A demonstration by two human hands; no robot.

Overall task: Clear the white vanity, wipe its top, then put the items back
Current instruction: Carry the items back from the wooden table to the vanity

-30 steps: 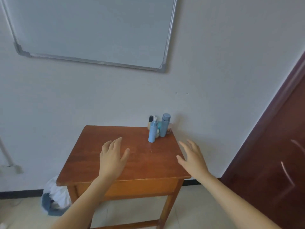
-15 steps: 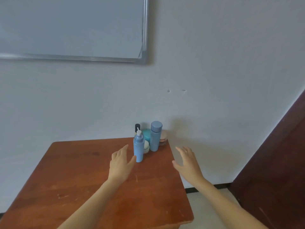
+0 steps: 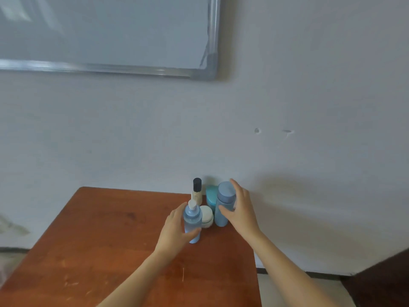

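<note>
- Gripping the pump bottle point(image 3: 192, 220) with the left hand point(image 3: 174, 230) — thumb in front, fingers behind — lower centre of frame.
- Clasping the taller blue bottle point(image 3: 223, 202) with the right hand point(image 3: 242, 210), just right of that.
- Clustered alongside on the wooden table point(image 3: 110, 240): white jar point(image 3: 207, 216), black-capped bottle point(image 3: 197, 189), teal container point(image 3: 210, 196).

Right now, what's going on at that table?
A person reaches into the cluster at the table's back corner. Left grip holds the pump bottle, right grip the tall bottle; both seem to stand on the wood. A jar, teal tub and black-capped bottle sit untouched.
</note>
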